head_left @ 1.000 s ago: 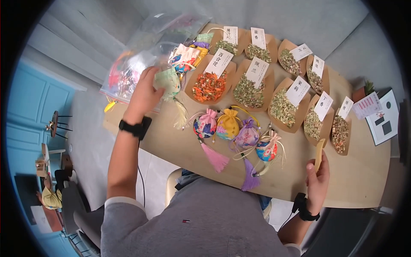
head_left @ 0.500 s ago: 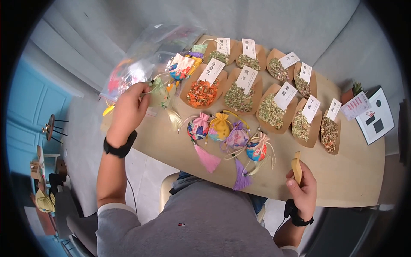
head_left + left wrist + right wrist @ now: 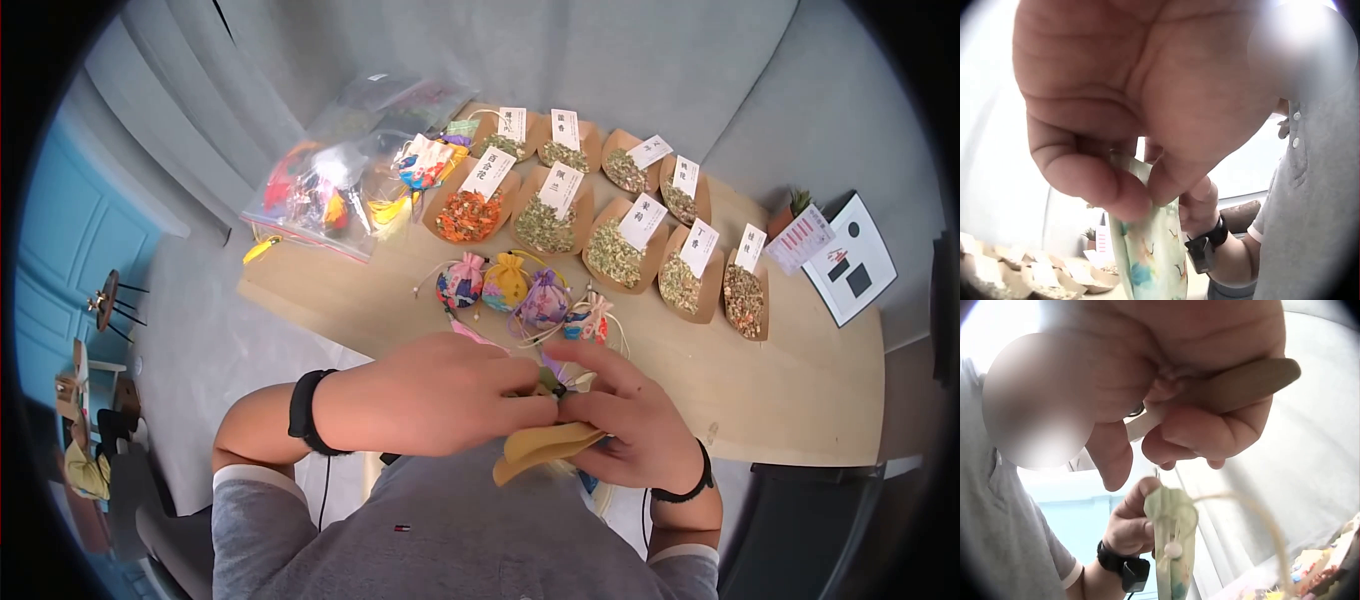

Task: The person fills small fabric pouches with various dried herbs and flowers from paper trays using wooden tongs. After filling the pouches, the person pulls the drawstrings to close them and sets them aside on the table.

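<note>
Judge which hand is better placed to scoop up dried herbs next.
The right hand, most likely: it holds the wooden scoop and lies nearer the rightmost dried herbs. The left hand is occupied, pinching the pale green pouch near its top.

Grey curtain behind the table. Right side: small potted plant, printed sheet with pink rows just beside it, overlapping white board with dark shapes. Left side: blue panelled wall, round-topped stool with dark legs, grey floor. Lower left: yellow garment, details too small. Lower right: black furniture.
</note>
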Demonstrator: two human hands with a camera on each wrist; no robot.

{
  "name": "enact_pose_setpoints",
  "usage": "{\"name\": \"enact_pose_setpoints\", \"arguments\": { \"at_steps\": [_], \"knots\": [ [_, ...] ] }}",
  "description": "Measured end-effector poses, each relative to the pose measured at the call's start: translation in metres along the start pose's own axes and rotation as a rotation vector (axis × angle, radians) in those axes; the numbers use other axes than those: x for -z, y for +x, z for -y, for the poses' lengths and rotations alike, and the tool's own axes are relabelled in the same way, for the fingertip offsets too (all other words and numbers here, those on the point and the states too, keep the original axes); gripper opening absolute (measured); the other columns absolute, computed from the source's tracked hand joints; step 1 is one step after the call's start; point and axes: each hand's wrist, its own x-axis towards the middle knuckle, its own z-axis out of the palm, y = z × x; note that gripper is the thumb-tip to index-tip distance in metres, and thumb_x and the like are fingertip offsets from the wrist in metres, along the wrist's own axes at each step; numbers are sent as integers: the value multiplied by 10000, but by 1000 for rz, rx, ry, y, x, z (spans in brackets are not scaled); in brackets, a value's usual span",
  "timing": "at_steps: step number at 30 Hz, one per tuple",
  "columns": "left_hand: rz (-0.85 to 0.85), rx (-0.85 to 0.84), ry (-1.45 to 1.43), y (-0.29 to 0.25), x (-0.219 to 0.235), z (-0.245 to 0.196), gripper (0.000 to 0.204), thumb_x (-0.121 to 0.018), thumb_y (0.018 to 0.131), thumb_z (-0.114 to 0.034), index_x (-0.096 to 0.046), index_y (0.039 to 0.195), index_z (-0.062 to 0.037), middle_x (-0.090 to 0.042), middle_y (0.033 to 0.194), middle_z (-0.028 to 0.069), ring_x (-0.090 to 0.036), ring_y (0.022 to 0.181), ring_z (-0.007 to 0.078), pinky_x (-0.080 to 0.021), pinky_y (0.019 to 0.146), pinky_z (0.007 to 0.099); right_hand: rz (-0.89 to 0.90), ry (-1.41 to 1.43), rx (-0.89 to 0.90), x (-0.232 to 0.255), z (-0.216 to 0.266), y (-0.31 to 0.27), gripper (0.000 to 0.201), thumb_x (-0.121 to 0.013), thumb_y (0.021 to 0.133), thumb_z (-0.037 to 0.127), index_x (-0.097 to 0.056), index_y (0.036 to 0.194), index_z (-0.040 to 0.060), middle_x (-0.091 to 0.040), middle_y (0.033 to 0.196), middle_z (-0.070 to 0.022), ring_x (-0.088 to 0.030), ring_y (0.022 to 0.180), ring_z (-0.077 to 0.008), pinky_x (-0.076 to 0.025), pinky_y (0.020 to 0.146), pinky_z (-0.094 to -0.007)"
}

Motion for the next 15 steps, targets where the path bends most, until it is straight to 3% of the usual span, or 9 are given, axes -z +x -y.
{"name": "enact_pose_setpoints", "arguments": {
  "at_steps": [4,6,9,10,12,14,15],
  "knots": [
    [-59,-55,15,7,-18,6,238,-721,806,-135,-640,1029,-112,-597,879,42,-613,721,246,-482,583,379,-100,-112,15,-7,-17,-24,248,-767,745,66,-682,978,71,-627,1229,-144,-680,823,-290,-550,656,-356],
    [-99,-75,-25,16,-23,9,226,-741,805,-148,-641,1004,-111,-597,875,36,-609,720,239,-477,577,373,-124,-202,-45,-2,-20,-36,188,-742,769,68,-683,947,86,-663,976,-96,-669,769,-299,-531,620,-365],
    [-53,-115,-21,29,-25,13,236,-775,812,-182,-659,1005,-114,-619,888,21,-603,751,255,-482,632,384,-171,-184,-54,-3,-26,-50,168,-720,778,51,-686,938,87,-613,838,-74,-634,691,-295,-499,571,-378],
    [-45,-131,-6,33,-27,15,261,-794,799,-166,-671,1024,-119,-632,961,33,-613,823,259,-493,701,388,-183,-186,-74,-1,-30,-55,168,-720,778,51,-686,938,87,-613,838,-74,-634,691,-295,-499,571,-378],
    [-27,-149,-4,46,-39,16,289,-813,786,-150,-683,1042,-124,-646,1034,45,-623,895,264,-503,771,391,-284,-165,11,2,-39,-65,213,-842,730,108,-673,847,52,-569,764,-76,-591,602,-265,-441,510,-361],
    [-311,-133,-245,67,-59,21,353,-811,775,-125,-657,1090,-82,-620,1087,91,-609,966,254,-479,865,384,-321,-190,-28,10,-44,-75,184,-781,734,76,-685,890,66,-557,775,-68,-592,621,-258,-456,524,-366],
    [-302,-144,-252,77,-74,20,353,-811,775,-125,-657,1090,-82,-620,1087,91,-609,966,254,-479,865,384,-346,-214,-60,14,-46,-80,201,-720,738,44,-696,934,80,-544,786,-59,-592,640,-251,-471,538,-371]
  ]
}}
